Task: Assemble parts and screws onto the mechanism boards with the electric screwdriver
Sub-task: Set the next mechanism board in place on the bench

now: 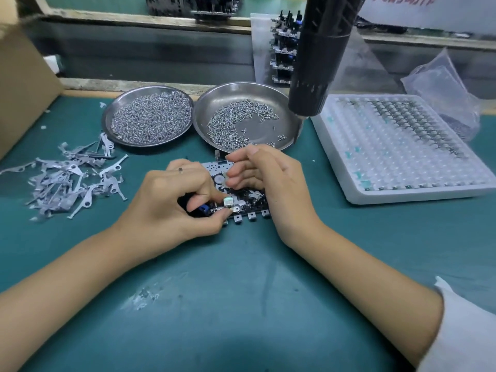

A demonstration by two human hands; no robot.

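A teal-green matted counter [241, 304] fills most of the frame. At the left edge stands a brown cardboard box [21, 84]. At the right lies a white plastic blister tray [402, 149] with rows of small cells, some of the upper ones filled with small metal parts; a crumpled clear plastic bag [442, 84] sits just behind it. From the top of the frame, right of centre, hangs the black barrel-shaped electric screwdriver [319, 55], its tip above the right rim of a round steel dish. Behind it, against the back ledge, stands a stack of dark mechanism boards [284, 47].

Two round steel dishes sit side by side in the upper middle: the left dish [147, 116] is heaped with small silver screws, and the right dish [241, 116] holds a thinner crescent of slimmer screws. At centre left a loose pile of flat grey stamped metal levers [72, 181] spreads on the counter.

In the centre, just below the right dish, lies the black and silver mechanism board [241, 194], flat on the counter and partly hidden by both hands. The left hand [171, 200] rests on the board's left end, fingers curled, thumb and forefinger pinching a small shiny metal part [228, 203] at the board's near edge. The right hand [265, 178] rests on the board's right side, its fingers loosely bent over the board's upper half; whether they hold anything I cannot tell. A white sleeve [461, 331] shows at the lower right corner.
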